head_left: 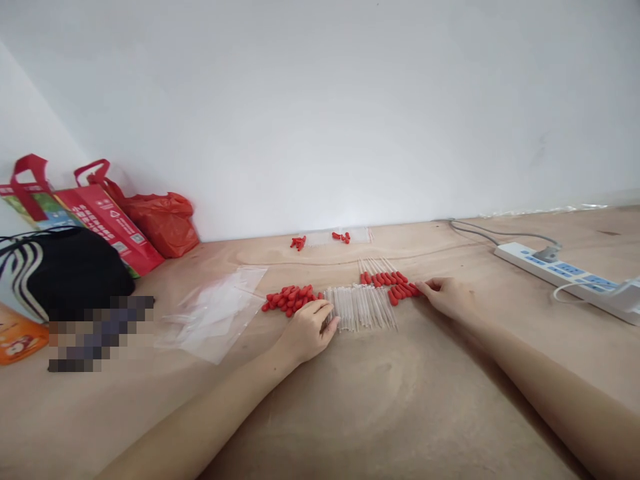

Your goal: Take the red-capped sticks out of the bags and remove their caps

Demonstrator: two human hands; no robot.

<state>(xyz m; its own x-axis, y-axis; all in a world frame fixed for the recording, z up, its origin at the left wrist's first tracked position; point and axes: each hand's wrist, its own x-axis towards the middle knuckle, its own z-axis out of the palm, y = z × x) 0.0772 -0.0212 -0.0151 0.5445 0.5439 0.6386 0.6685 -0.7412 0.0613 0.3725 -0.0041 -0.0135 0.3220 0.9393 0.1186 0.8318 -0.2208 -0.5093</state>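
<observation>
A row of thin clear tubes (361, 308) lies side by side on the wooden table. At its left end rests my left hand (309, 328), fingers curled and thumb close to the tubes; what it pinches is hidden. Just beyond that hand is a heap of red rubber bulbs (289, 300). My right hand (447, 297) has thumb and forefinger closed on a red rubber bulb at the right end of a short row. Behind the loose tubes, several droppers (384, 278), red bulbs fitted on clear tubes, lie with their tubes pointing away from me.
Clear plastic bags (220, 313) lie left of the heap. Bagged red-bulb droppers (342, 237) sit near the wall. A white power strip (565, 273) with cables is at right. A black bag (80, 273), a red plastic bag (167, 223) and a red carrier bag (113, 223) stand at left.
</observation>
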